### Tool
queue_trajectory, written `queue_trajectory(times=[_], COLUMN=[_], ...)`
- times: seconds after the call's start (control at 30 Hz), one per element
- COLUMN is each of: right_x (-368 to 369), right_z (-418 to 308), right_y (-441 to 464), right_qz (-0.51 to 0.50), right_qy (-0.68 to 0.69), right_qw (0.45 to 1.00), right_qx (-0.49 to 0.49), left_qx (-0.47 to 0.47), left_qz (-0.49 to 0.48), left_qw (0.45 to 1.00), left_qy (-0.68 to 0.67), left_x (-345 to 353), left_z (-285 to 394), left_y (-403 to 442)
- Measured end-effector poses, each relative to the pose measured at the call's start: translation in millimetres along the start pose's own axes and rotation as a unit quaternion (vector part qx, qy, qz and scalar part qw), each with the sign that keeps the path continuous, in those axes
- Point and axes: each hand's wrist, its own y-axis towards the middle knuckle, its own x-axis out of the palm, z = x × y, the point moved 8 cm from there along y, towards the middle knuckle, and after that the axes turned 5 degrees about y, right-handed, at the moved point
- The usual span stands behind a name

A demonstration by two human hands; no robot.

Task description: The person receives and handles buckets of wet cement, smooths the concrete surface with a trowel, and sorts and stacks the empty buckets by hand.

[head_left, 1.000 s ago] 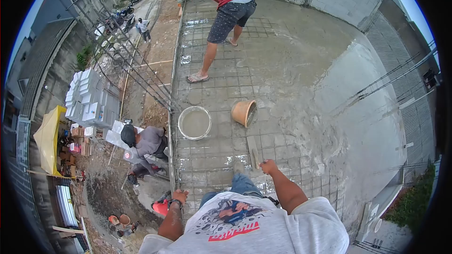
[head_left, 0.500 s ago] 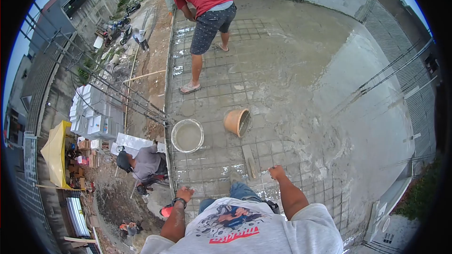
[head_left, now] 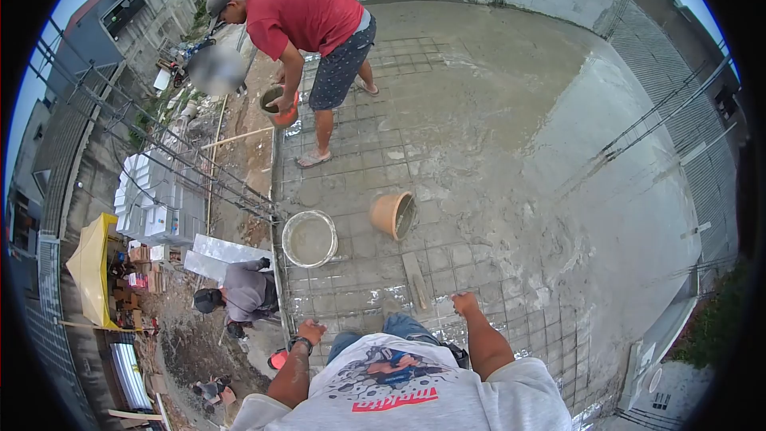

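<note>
My left hand (head_left: pixel 312 330) hangs by my left side near the slab edge, fingers loosely bent and apart, with nothing in it. On the other side my right hand (head_left: pixel 465 304) is held out over the rebar mesh (head_left: pixel 495 311), empty, its fingers relaxed. A narrow wooden board (head_left: pixel 416 281) lies on the mesh just left of my right hand. Farther ahead, an orange bucket (head_left: pixel 386 217) leans on its side, its mouth to the right. A round whitish bucket (head_left: pixel 309 265) stands upright near the edge, with grey matter inside.
A co-worker in a red shirt (head_left: pixel 315 16) bends at the slab edge, holding an orange-red bucket (head_left: pixel 281 116). Another person (head_left: pixel 249 291) is below, beside the edge. Wet concrete (head_left: pixel 503 136) covers the slab ahead and right. Rebar rods (head_left: pixel 191 156) stick out on the left.
The co-worker in red has turned left, and an orange-red bucket now shows in their hands. The person below has leaned forward. My hands have barely moved.
</note>
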Motion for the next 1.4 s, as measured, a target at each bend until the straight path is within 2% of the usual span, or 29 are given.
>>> queue_trajectory(times=[0.13,0.2,0.4,0.53,0.63,0.77,0.87,1.03,1.1,1.23,1.33,1.4], right_x=[5.0,6.7,22.0,32.1,36.2,48.5,53.6,72.5,79.2,87.8,95.7,95.5], right_z=[-2.9,-4.2,-0.1,-19.4,-47.5,-45.6,-54.4,-9.7,-11.4,-33.2,-36.6,-40.1], right_y=[1.3,-9.0,-25.1,-40.8,-56.4,-55.6,-68.4,-29.2,-37.5,-84.2,-98.5,-107.6], right_qz=[0.008,0.015,0.033,0.011,0.01,0.004,0.009,0.071,0.06,-0.031,-0.033,-0.012], right_qy=[-0.02,0.022,0.036,0.0,-0.08,-0.059,-0.087,-0.12,-0.147,-0.121,-0.117,-0.143], right_qw=[0.999,1.0,0.999,1.0,0.994,0.997,0.994,0.98,0.979,0.992,0.992,0.988], right_qx=[-0.036,-0.015,-0.003,-0.004,-0.076,-0.051,-0.072,-0.142,-0.13,-0.031,-0.018,-0.055], left_qx=[0.008,0.008,0.036,0.024,-0.017,-0.08,-0.106,-0.089,-0.094,-0.081,-0.07,-0.07], left_qz=[-0.002,0.001,0.009,-0.056,-0.101,-0.113,-0.1,-0.093,-0.081,-0.084,-0.067,-0.068], left_qw=[0.998,0.995,0.999,0.996,0.982,0.971,0.964,0.975,0.986,0.983,0.986,0.987], left_qy=[0.067,0.102,0.016,-0.067,-0.157,-0.195,-0.221,-0.179,-0.114,-0.144,-0.136,-0.13], left_x=[-8.9,-16.5,-32.8,-32.9,-30.5,-26.6,-29.3,-40.9,-46.5,-56.3,-65.5,-70.5], left_z=[8.8,27.0,3.7,-72.9,-128.8,-171.1,-173.9,-155.0,-149.5,-138.8,-141.5,-144.7], left_y=[1.1,-11.7,-0.9,38.5,53.0,42.8,24.5,-1.9,-7.5,-15.3,-14.3,-13.9])
